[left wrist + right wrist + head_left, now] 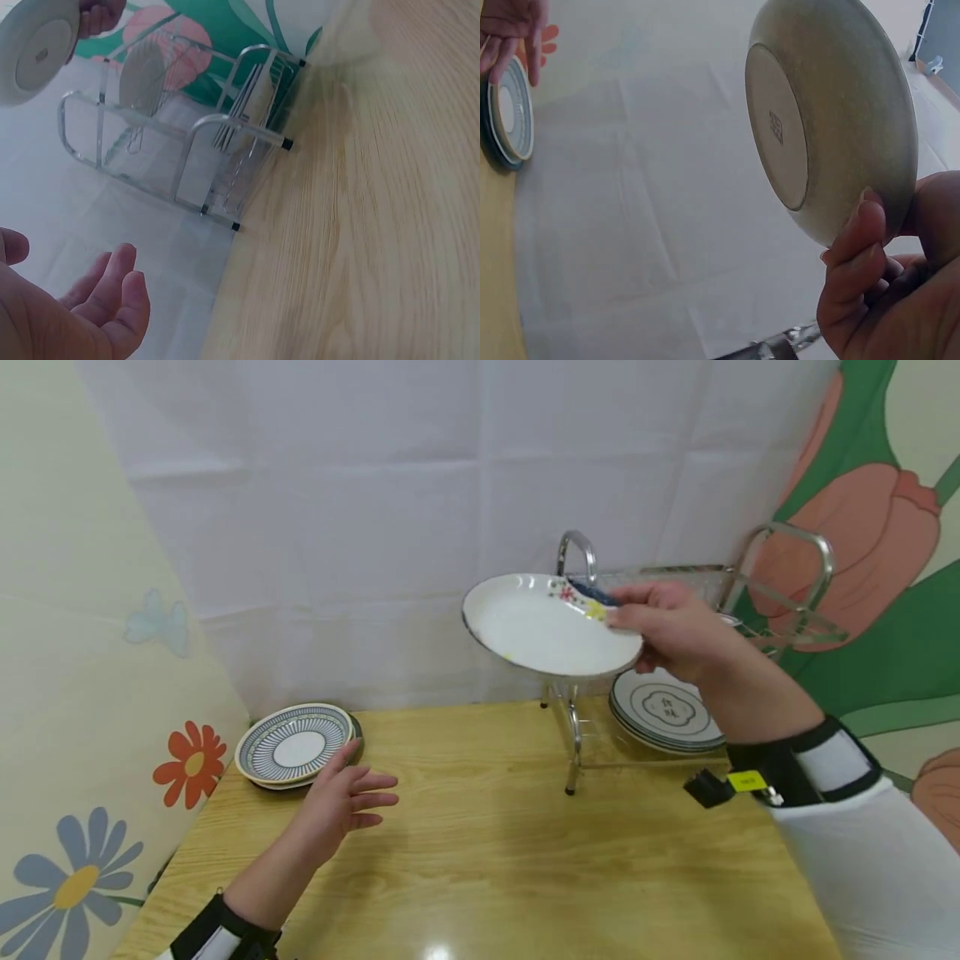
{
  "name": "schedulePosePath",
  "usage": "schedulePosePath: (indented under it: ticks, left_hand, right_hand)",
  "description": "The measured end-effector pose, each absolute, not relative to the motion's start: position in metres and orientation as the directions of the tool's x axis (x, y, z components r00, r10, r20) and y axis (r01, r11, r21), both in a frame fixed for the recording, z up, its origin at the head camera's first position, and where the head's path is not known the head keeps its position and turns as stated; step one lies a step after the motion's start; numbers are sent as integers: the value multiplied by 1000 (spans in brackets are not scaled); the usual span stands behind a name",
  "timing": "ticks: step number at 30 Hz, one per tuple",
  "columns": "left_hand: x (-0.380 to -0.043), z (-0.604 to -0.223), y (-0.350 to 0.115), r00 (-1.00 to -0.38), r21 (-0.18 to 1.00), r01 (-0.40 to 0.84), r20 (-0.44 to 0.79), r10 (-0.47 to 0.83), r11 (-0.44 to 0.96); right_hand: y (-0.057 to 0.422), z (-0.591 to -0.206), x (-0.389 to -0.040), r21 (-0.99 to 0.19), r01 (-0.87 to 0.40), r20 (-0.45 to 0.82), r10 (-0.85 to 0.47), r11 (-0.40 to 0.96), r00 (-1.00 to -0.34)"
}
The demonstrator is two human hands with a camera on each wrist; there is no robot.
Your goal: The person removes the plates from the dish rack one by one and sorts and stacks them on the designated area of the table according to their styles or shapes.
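My right hand (pixel 675 631) pinches the rim of a white plate (pixel 540 627) with a dark blue edge and red and yellow flowers. The plate is held up in front of the metal dish rack (pixel 575 735), well above the table. In the right wrist view the plate's underside (pixel 832 112) shows, thumb on one face and fingers on the other. My left hand (pixel 341 797) hovers with fingers spread and nothing in them, beside a stack of striped plates (pixel 296 745) at the table's left.
Inside the rack's lower level lies a stack of white plates (pixel 667 710) with dark rims. Another plate (pixel 142 75) stands on the upper level. A white cloth (pixel 360 527) hangs behind the wooden table (pixel 480 860); patterned wall coverings flank it.
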State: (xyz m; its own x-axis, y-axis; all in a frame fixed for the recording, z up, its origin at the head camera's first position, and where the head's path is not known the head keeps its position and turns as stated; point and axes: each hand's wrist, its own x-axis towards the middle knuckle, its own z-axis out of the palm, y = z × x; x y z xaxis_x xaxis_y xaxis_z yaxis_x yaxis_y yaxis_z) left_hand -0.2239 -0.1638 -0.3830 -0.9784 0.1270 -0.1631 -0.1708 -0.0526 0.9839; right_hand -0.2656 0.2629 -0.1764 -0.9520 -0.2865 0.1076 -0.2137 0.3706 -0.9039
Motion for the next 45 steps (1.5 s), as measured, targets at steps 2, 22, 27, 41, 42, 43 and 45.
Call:
schedulePosePath:
  ticks: [2, 22, 27, 41, 42, 43, 45]
  left_hand:
    - [-222, -380, -159, -975, 982, -175, -163, 150, -66]
    - [-207, -370, -125, -954, 975, -183, -145, 261, -128]
    - [-205, -374, -122, -963, 979, -171, -143, 228, -109]
    - [-202, -383, -115, -976, 980, -154, -132, 171, -124]
    - [-202, -384, -115, -976, 980, -154, -132, 174, -124]
    - [-201, -385, -115, -975, 980, -153, -130, 178, -125]
    - [-201, -387, -116, -973, 980, -152, -125, 195, -129]
  right_hand:
    - [253, -187, -262, -910, -213, 93, -327, 355, -940]
    - [180, -314, -260, -935, -117, 7, -314, 334, -949]
    - [166, -342, -256, -949, -112, 14, -317, 294, -948]
    - [154, -368, -250, -959, -51, -37, -303, 279, -952]
    - [153, -369, -250, -959, -45, -43, -300, 278, -953]
    - [153, -370, -250, -960, -36, -50, -296, 277, -954]
    - [152, -372, -250, -962, -25, -57, -287, 273, -956]
